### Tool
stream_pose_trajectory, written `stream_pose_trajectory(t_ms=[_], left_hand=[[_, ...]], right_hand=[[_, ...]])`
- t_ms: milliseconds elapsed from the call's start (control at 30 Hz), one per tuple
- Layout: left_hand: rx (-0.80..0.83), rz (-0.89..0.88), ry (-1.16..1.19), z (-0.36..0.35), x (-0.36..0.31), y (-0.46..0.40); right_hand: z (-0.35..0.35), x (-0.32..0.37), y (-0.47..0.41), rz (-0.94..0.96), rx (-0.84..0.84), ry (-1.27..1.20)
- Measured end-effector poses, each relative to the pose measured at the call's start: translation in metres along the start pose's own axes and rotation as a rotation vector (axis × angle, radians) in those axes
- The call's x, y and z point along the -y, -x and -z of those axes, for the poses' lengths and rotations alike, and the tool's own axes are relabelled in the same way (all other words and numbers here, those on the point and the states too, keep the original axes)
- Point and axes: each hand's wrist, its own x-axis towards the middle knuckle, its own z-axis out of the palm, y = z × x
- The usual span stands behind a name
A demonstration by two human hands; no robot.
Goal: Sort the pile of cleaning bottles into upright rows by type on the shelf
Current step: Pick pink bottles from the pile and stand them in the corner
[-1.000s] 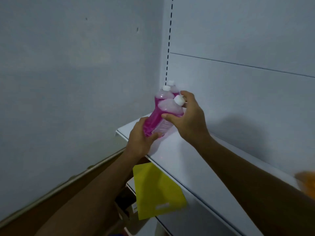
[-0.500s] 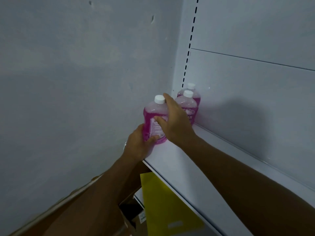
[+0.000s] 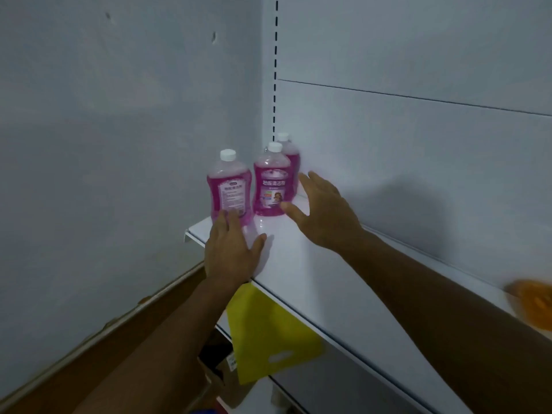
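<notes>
Three pink bottles with white caps stand upright at the left end of the white shelf (image 3: pixel 313 282). The front bottle (image 3: pixel 228 186) is nearest the shelf's front edge, the middle bottle (image 3: pixel 272 186) stands behind it, and the back bottle (image 3: pixel 289 153) is against the rear panel. My left hand (image 3: pixel 230 249) lies flat and open on the shelf, its fingertips at the base of the front bottle. My right hand (image 3: pixel 322 213) hovers open just right of the middle bottle, holding nothing.
A blurred orange object (image 3: pixel 534 306) lies at the shelf's right end. Below the shelf hangs a yellow bag (image 3: pixel 268 333), with a cardboard box (image 3: pixel 221 375) and a lower shelf under it. A plain wall closes off the left side.
The bottle held tilted in both hands was stood upright at the shelf's front left. Both hands have let go and opened, the right drawing back to the right.
</notes>
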Motion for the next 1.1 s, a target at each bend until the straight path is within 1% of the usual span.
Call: stream_pose_trajectory(t_ms=[100,233,333,533,633,767,833,1000,1100], left_hand=[[0.053,-0.015,-0.090,-0.006,-0.048,0.034],[0.203,-0.145,-0.081,-0.025,-0.119,0.084],[0.299,-0.266,-0.016,-0.041,-0.180,0.126],[0.434,-0.542,0.127,-0.056,-0.306,0.205],[0.497,-0.684,0.184,-0.069,-0.356,0.228],[0.586,-0.806,0.287,-0.078,-0.412,0.260],[0.643,-0.838,0.323,-0.087,-0.435,0.268],[0.803,-0.801,0.449,-0.111,-0.476,0.265],[0.891,-0.788,0.527,-0.122,-0.490,0.259]], right_hand=[[0.050,-0.032,0.046,-0.088,0.016,0.157],[0.115,-0.077,0.121,-0.194,0.007,0.277],[0.164,-0.112,0.183,-0.287,-0.031,0.332],[0.255,-0.167,0.298,-0.488,-0.136,0.405],[0.291,-0.187,0.343,-0.593,-0.191,0.430],[0.324,-0.210,0.391,-0.734,-0.271,0.421],[0.333,-0.223,0.406,-0.791,-0.295,0.423],[0.343,-0.253,0.406,-0.847,-0.332,0.323],[0.338,-0.267,0.393,-0.843,-0.292,0.261]])
